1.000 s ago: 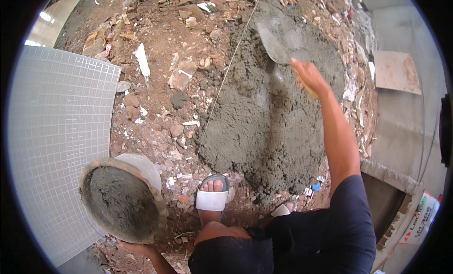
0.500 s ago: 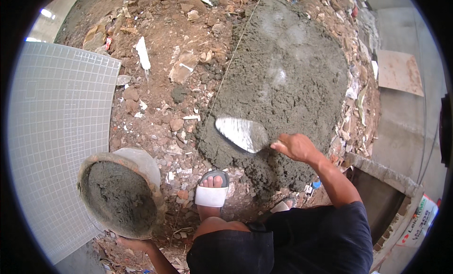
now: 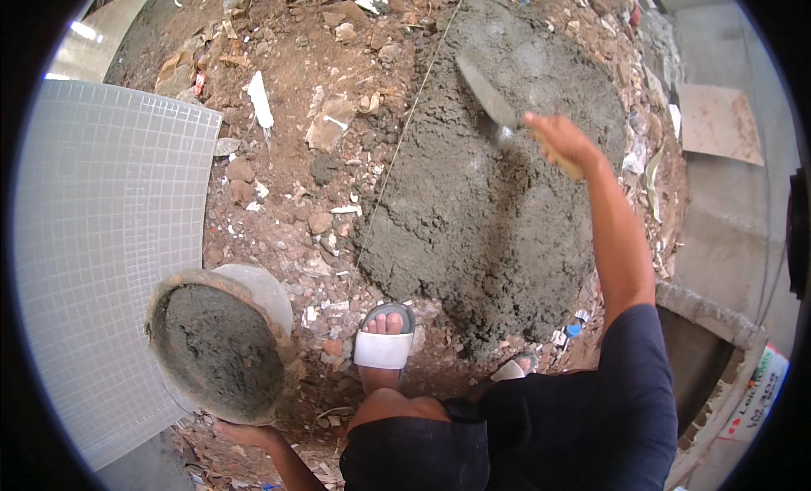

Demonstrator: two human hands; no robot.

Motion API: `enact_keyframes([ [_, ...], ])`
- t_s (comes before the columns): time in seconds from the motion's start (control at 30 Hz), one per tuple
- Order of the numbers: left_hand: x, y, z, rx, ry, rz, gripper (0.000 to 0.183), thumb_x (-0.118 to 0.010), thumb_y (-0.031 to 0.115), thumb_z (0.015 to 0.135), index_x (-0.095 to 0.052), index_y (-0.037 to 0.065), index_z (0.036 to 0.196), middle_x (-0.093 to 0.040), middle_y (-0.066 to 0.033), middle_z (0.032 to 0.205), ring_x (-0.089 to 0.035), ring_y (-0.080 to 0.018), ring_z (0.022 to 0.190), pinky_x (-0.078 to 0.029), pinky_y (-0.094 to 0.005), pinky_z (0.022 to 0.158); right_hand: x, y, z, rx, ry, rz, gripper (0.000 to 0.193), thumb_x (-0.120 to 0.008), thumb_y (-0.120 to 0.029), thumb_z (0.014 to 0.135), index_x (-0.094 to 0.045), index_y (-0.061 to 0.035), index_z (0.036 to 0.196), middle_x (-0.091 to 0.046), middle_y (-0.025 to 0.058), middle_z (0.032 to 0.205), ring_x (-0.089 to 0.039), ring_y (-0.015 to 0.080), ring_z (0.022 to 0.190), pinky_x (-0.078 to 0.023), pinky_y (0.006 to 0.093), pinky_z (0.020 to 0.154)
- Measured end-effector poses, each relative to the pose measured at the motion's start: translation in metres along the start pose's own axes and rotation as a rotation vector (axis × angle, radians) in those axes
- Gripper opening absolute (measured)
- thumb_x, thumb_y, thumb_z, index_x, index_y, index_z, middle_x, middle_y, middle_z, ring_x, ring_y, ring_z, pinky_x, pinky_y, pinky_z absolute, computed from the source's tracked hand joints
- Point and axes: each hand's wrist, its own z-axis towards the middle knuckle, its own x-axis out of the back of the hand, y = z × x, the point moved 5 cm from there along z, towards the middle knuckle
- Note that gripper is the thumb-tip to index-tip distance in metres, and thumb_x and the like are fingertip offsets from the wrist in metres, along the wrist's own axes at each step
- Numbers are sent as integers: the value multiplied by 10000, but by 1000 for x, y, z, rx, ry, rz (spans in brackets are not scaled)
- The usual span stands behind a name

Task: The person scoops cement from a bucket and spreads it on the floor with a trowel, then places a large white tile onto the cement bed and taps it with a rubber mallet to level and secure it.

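A trowel (image 3: 487, 94) is in my right hand (image 3: 559, 140), with the fingers closed around its handle. Its blade hovers over or touches the far part of a bed of wet grey mortar (image 3: 456, 237); I cannot tell which. At lower left a bucket (image 3: 269, 292), caked at the rim and filled with grey mortar (image 3: 221, 347), leans toward me. My left hand (image 3: 242, 433) grips the bucket's near side, its fingertips hidden beneath the rim.
A taut string (image 3: 411, 111) runs along the mortar's left edge over rubble-strewn soil (image 3: 287, 178). Gridded pale panels (image 3: 110, 237) stand at left. My sandalled foot (image 3: 384, 343) is beside the mortar. A concrete ledge (image 3: 705, 313) and a printed bag (image 3: 754, 398) are at right.
My right hand has swung the trowel forward, away from me, and the blade has turned more edge-on. The near mortar looks more spread out. My left hand stays at the bucket.
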Motion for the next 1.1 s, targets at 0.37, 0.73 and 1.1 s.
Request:
enact_keyframes([
  [0.37,6,-17,11,-129,-186,3,619,-285,438,1060,-389,-67,1404,-470,-236,1373,-529,-334,1197,-422,-442,1021,-131,42,-188,156,-417,-457,712,-397,-670,957,-667,-15,1035,-690,262,922,-696,361,895,-546,496,773],
  [0.73,-10,15,-16,-794,-55,473,550,-544,400,979,-460,-27,1316,-516,-201,1276,-519,-291,1162,-418,-403,990,-123,-17,-222,294,-144,-696,506,-535,-538,947,-645,-45,977,-673,209,775,-664,402,790,-521,496,700],
  [1.1,-29,10,-8,17,-159,-553,826,-319,683,960,-271,34,1469,-373,-165,1438,-406,-305,1319,-338,-443,1107,-196,-341,-314,1436,263,-1182,275,-706,-213,865,-647,-129,1120,-651,27,869,-659,154,732,-518,300,544],
])
